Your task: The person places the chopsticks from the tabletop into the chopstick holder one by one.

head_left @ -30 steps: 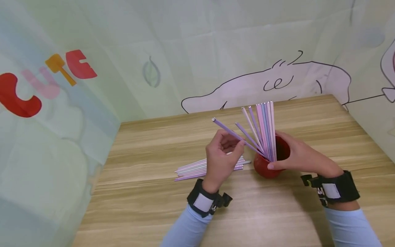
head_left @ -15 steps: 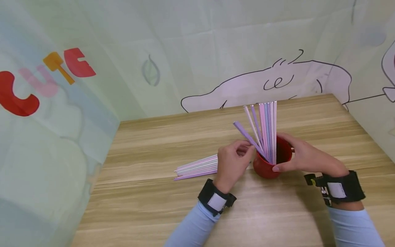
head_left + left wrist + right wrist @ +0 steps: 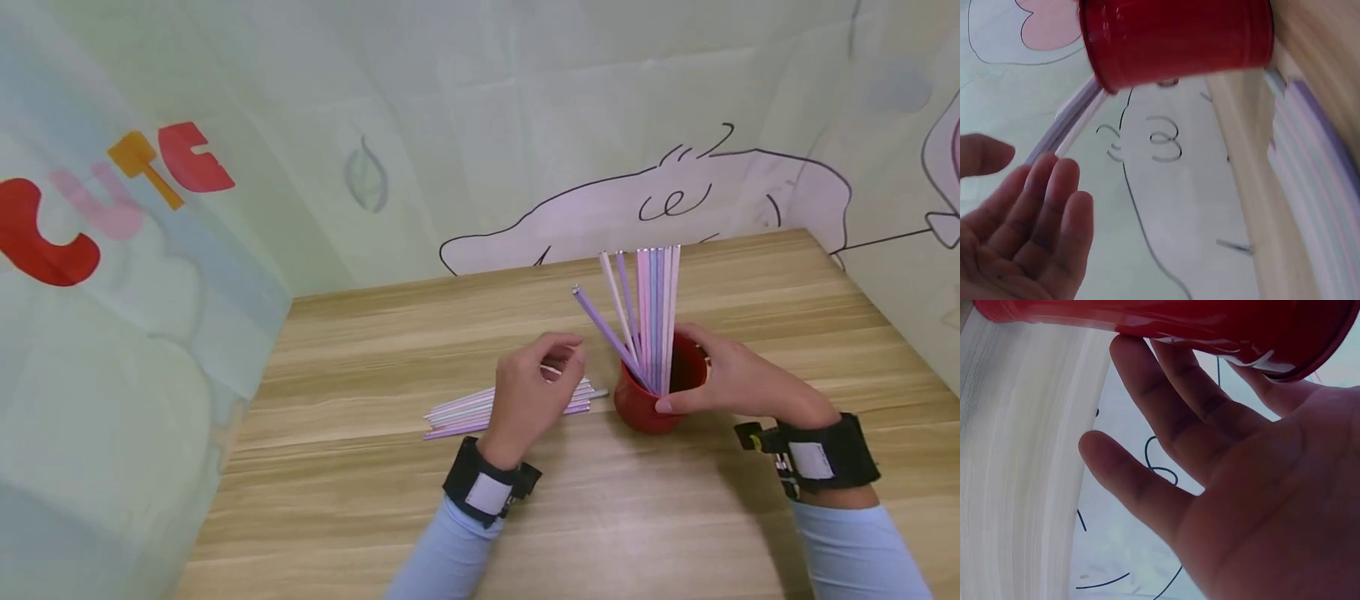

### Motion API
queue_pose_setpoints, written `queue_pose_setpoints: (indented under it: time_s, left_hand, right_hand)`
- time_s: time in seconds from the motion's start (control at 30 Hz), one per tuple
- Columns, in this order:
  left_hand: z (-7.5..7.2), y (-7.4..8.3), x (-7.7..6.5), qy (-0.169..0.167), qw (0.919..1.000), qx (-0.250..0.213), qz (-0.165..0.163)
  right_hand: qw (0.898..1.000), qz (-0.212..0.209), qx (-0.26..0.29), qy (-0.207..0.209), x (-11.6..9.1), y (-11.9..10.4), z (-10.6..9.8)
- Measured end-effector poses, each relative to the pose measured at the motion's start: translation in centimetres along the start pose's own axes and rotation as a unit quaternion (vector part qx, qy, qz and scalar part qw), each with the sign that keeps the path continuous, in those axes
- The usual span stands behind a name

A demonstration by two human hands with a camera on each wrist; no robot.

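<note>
Person at pale wood-grain table (image 3: 352, 500), both hands out front. Red, glossy, round-sided cup (image 3: 643, 412) upright on the tabletop, R of centre, w/ slim, straight pastel sticks (image 3: 654, 317) standing in it, mostly bunched; one purple stick (image 3: 600, 323) leans well out twd L hand.

R hand (image 3: 738, 379): grasping cup, thumb at near rim, fingers round far side. L hand (image 3: 528, 392): released, nothing in it, thumb & fingers loosely bent, just L of cup, above flat row of white, pink, green & purple sticks (image 3: 461, 410) lying on table.

Handling (my guess): sticks v. light, fairly stiff, maybe smooth & apt to roll; would bend or crease if squeezed hard. Best pinched mid-length or nr one end. Cup looks hard, prob. slick; hold round the wall, since leaning sticks may tip it. Material of either: can't tell.

Views: head cam alone gives cup mouth & stick spread. L wrist cam shows clear gap betw. thumb & fingertips, so no stick pinched. R wrist cam shows fingertips on cup wall, one finger standing clear; sticks not seen there.
</note>
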State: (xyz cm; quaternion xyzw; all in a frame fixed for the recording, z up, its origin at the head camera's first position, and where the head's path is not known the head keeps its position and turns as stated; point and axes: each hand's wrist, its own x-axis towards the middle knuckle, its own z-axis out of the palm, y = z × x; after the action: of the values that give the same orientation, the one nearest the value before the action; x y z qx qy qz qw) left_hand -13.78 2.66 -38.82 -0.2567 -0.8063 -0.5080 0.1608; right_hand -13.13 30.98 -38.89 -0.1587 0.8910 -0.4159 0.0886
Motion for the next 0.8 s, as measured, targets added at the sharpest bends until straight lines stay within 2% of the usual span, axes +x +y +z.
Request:
queue_pose_setpoints:
  time_s: [0.1, 0.17, 0.27, 0.37, 0.5, 0.63, 0.8]
  left_hand:
    - [-1.7, -0.3, -0.4, -0.036, 0.998, 0.05, 0.016]
    - [-2.7, -0.5, -0.8, -0.066, 0.9935, 0.09, 0.02]
    - [-4.0, -1.1, -1.5, -0.109, 0.9825, 0.151, 0.014]
    - [-4.8, -1.8, -2.2, -0.146, 0.9714, 0.188, 0.004]
    - [-5.5, -2.7, -3.2, -0.191, 0.9557, 0.224, -0.01]
    - [-5.7, -3.8, -4.2, -0.229, 0.9367, 0.264, -0.022]
    - [-5.5, -4.9, -5.0, -0.252, 0.919, 0.302, -0.032]
  right_hand:
    - [1.0, 0.011, -0.005, 0.007, 0.0, 0.0, 0.0]
    - [1.0, 0.013, -0.009, 0.013, 0.0, 0.0, 0.0]
    - [1.0, 0.011, -0.014, 0.021, 0.0, 0.0, 0.0]
    - [1.0, 0.007, -0.012, 0.022, 0.1, 0.0, 0.0]
    - [1.0, 0.008, -0.005, 0.019, 0.1, 0.1, 0.1]
    - [1.0, 0.01, -0.011, 0.02, 0.1, 0.1, 0.1]
    - [1.0, 0.007, -0.017, 0.021, 0.1, -0.1, 0.2]
